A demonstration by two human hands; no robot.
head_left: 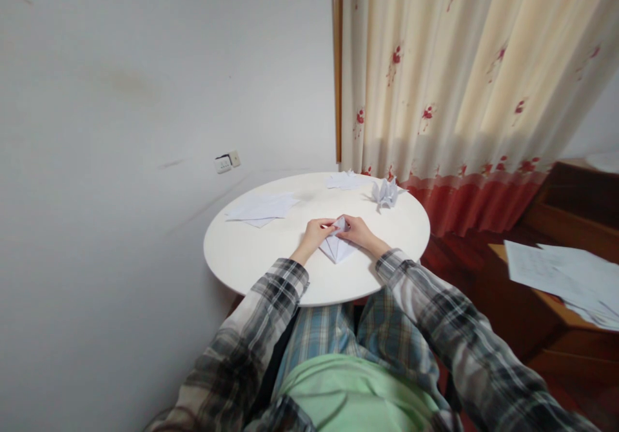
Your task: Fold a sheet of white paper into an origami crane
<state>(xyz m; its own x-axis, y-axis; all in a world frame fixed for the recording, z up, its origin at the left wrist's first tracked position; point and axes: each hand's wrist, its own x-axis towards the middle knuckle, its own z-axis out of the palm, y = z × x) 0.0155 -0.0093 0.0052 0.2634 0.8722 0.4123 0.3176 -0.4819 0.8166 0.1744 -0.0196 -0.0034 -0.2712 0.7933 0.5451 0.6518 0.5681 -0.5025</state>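
In the head view, both forearms, in plaid sleeves (425, 303), rise from the lower corners of the frame and slant inward, meeting just below and right of centre. There the folded paper (336, 250) lies on the round white table (251, 258), its pointed end toward the bottom of the frame. The left hand (315, 232) comes in from the left, wrist low, back of the hand upward, thumb and fingers pinched on the paper's upper left part. The right hand (358, 231) mirrors it from the right, fingers bent over the top and pinched there too. The fingertips of both nearly meet; exactly which layers they grip is too small to tell. A crumpled-looking paper shape (385, 193) stands above and right of the right hand.
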